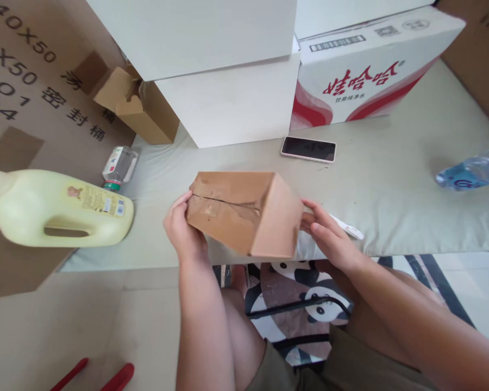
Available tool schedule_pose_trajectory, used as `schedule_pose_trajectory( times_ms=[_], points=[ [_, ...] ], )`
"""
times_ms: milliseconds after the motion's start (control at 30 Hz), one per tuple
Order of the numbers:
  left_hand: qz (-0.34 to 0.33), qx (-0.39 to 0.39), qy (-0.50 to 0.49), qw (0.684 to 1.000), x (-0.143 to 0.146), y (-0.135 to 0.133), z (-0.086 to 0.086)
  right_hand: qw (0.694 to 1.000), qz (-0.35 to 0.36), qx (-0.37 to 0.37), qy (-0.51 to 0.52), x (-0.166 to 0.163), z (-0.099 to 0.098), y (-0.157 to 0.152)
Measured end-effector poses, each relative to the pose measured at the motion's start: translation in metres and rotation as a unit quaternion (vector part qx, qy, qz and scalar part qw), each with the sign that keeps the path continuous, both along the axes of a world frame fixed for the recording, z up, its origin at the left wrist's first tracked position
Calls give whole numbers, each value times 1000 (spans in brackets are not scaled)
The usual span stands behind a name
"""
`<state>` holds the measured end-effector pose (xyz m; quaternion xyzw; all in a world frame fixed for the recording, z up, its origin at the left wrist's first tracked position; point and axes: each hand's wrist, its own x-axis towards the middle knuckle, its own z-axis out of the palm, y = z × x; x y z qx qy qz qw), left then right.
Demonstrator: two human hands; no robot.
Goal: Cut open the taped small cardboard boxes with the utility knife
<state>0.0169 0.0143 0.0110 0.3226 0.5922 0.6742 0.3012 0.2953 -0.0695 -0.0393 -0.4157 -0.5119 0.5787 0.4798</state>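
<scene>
A small brown cardboard box (244, 212) with a taped, creased seam on top is held between both hands above the near edge of a pale grey-green padded surface (391, 195). My left hand (183, 231) grips the box's left end, fingers curled round the edge. My right hand (330, 239) presses against the box's right side, its fingers closed on the box; a white strip (348, 228) lies just beside these fingers.
A yellow jug (61, 209) with a handle lies at left beside a small clear bottle (120, 167). A phone (308, 149), white boxes (228, 103), a red-printed carton (370, 70), an open brown box (138, 106) and a water bottle (472, 171) sit further back. Red handles (106, 374) show below.
</scene>
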Motion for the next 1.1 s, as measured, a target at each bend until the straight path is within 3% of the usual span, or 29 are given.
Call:
schedule_pose_trajectory(
  times_ms=[100,200,333,533,633,733,933,1100],
  points=[
    [-43,-53,-54,996,-2,1,-5,997,12,75,18,-1,9,-1],
    [-86,-104,-54,989,-1,1,-10,988,49,141,-46,-2,20,-2],
    [-109,-141,-24,984,1,0,-13,971,46,200,-125,-4,22,-2],
    [-184,-203,82,958,7,-3,-18,973,19,193,-126,-3,13,-2],
    [-298,-245,122,915,11,-9,-16,973,-2,188,-130,0,13,-2],
    [-341,-279,146,886,12,-15,-14,976,-11,177,-129,3,13,-1],
    [-336,-231,128,904,7,-18,-18,984,18,154,-90,5,13,-1],
    [-297,-116,129,939,10,-14,-16,992,10,118,-47,2,14,-2]
  ],
)
